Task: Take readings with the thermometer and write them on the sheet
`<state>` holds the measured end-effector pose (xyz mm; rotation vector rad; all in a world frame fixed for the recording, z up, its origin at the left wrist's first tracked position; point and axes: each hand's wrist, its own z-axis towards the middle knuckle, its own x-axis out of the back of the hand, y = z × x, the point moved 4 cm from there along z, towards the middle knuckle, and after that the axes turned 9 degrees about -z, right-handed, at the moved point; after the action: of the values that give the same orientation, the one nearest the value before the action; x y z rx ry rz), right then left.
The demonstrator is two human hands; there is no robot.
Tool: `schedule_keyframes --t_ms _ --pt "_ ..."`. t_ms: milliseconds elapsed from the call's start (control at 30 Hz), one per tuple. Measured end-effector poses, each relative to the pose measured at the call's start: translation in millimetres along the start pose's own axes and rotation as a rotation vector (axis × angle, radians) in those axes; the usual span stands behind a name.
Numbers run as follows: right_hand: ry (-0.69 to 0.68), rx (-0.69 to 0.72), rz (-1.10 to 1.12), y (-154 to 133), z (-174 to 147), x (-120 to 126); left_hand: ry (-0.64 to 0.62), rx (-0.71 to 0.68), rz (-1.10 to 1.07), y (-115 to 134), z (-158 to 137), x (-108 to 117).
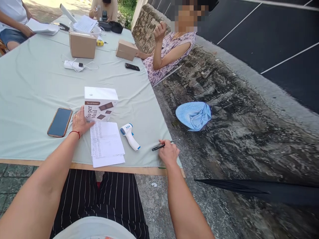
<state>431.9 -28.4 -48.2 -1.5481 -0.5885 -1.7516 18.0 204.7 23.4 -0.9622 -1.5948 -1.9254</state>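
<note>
My left hand (81, 122) lies at the lower left edge of a white box (101, 104) printed "Su-per Meal", its thumb stretched out along the front and the fingers against the side. The box stands upright on the cloth. Close to my thumb are printed paper sheets (107, 141), stacked a little unevenly. In my right hand (169, 152), near the table's right edge, is a black pen (159, 147), held between closed fingers. A white and blue infrared thermometer (130, 136) lies between the papers and that hand. Left of my left hand is a smartphone (59, 122) in a brown case.
Farther back on the table (32, 99) are two cardboard boxes (82, 45), a white device with a cable (73, 65), a black phone (132, 66) and a yellow tape measure (100, 42). Several people sit around it. A light blue hat (193, 115) lies on the stone ledge at right.
</note>
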Motion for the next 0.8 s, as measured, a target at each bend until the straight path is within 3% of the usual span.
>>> schedule_keyframes --t_ms 67,133,267,367,567,800 --pt "0.003 -0.084 0.0 23 -1 2 -0.006 -0.002 -0.012 -1 1 -1" --pt "0.031 -0.049 0.116 24 -1 4 -0.006 0.0 -0.019 -1 1 -1" --pt "0.116 0.225 0.459 -28 3 5 0.002 0.005 -0.018 -2 2 1" --pt "0.089 0.328 0.535 -68 8 -1 0.006 -0.002 -0.009 -2 2 2" --pt "0.007 0.411 0.393 -87 9 -9 0.011 -0.012 -0.001 -2 2 2" --pt "-0.095 0.603 0.055 -95 11 8 0.017 -0.019 -0.003 0 1 3"
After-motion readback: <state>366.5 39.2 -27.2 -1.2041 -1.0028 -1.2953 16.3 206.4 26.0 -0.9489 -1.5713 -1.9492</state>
